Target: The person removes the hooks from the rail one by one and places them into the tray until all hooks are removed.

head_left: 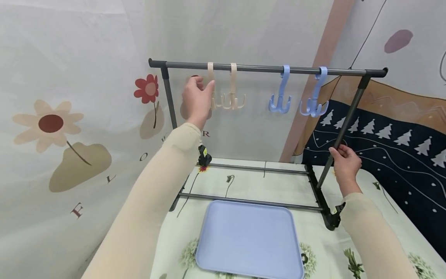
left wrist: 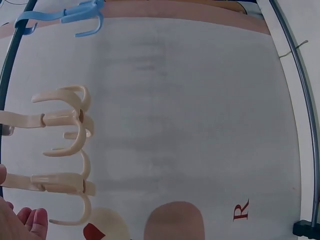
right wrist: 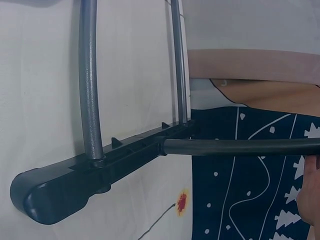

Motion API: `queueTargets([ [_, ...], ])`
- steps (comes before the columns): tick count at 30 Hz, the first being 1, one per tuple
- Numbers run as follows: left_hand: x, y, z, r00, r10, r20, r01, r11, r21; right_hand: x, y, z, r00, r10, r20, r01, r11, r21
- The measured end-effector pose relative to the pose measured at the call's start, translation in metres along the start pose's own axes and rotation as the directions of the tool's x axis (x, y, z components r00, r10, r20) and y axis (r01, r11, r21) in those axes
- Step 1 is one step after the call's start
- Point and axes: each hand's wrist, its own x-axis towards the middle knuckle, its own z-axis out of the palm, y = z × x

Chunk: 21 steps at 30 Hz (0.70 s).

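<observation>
There are two beige hooks (head_left: 233, 87), two blue hooks (head_left: 283, 87), one rack (head_left: 258, 68) and one tray (head_left: 249, 238).

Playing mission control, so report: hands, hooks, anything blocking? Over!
Left hand at leftmost beige claw hook. Right hand gripping right rack post. Two beige hooks, two blue hooks on top rail. No obstruction seen.

cream hooks (head_left: 233, 90) and light-blue hooks (head_left: 282, 91); dark grey rack (head_left: 258, 68); pale blue tray (head_left: 249, 240) toward six o'clock; white tabletop (head_left: 251, 186) with green floral print; navy fabric (head_left: 393, 159) with white trees, three o'clock; cream sleeves (head_left: 146, 205); beige-and-red-flowered pale backdrop (head_left: 115, 97), nine o'clock.
</observation>
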Motion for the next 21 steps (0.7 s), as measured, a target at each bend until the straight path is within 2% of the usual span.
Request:
queueTargets([
  [6,0.005,0.001,0.013,1.0,0.012,-0.009,-0.013,0.995,-0.094,-0.001,-0.002,0.0,1.0,-0.003,-0.003,0.003,1.0,0.004],
  [11,0.007,0.002,0.022,1.0,0.001,-0.017,-0.003,0.996,-0.086,-0.001,-0.001,0.0,1.0,-0.005,-0.001,0.005,1.0,0.007],
  [21,0.009,0.0,0.033,0.999,0.028,-0.046,-0.032,0.996,-0.083,0.002,0.001,-0.001,1.0,0.005,0.005,-0.005,1.0,-0.014],
])
